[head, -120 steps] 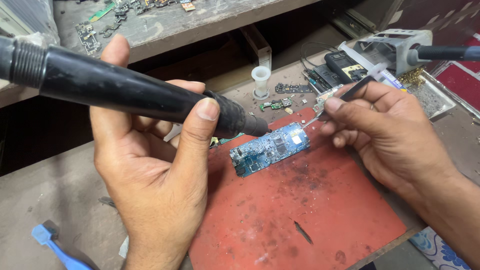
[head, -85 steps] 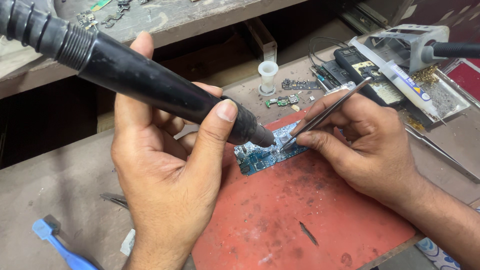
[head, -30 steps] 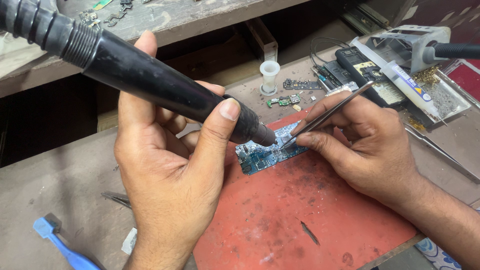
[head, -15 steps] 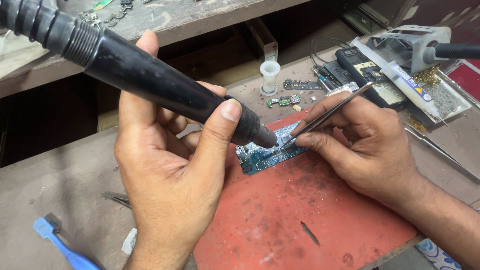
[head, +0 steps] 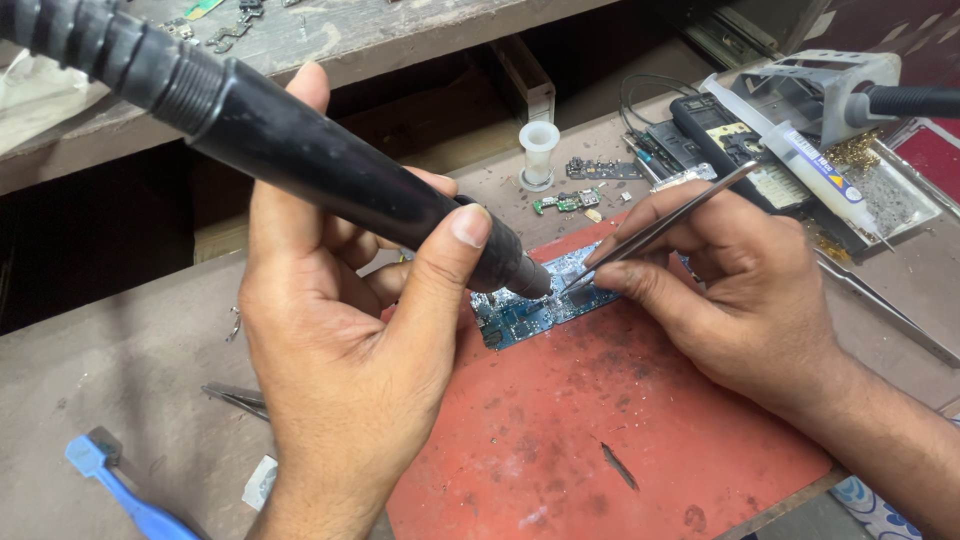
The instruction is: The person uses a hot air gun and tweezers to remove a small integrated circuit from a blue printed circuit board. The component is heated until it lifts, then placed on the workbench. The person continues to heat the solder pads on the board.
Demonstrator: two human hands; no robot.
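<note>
I see the left hand point(head: 340, 340) wrapped around a thick black hot-air wand point(head: 300, 165), thumb pressed along its side, with the nozzle tip angled down and right onto the blue circuit board point(head: 530, 310). The board lies on the far left part of a worn red work mat point(head: 610, 440) in the middle of the bench. The right hand point(head: 740, 290) pinches a pair of slim metal tweezers point(head: 660, 228) between thumb and forefinger; their points come down onto the board just right of the nozzle, very close to it, though I cannot tell whether they grip a part.

Far of the mat stand a small white plastic spool point(head: 539, 152) and some loose green board fragments point(head: 565, 203). At far right a white syringe point(head: 800, 160) lies across a cluttered tray point(head: 895, 200). At near left a blue-handled brush point(head: 125, 495) lies on the grey bench point(head: 110, 400), with another pair of tweezers point(head: 235, 398) near the left wrist.
</note>
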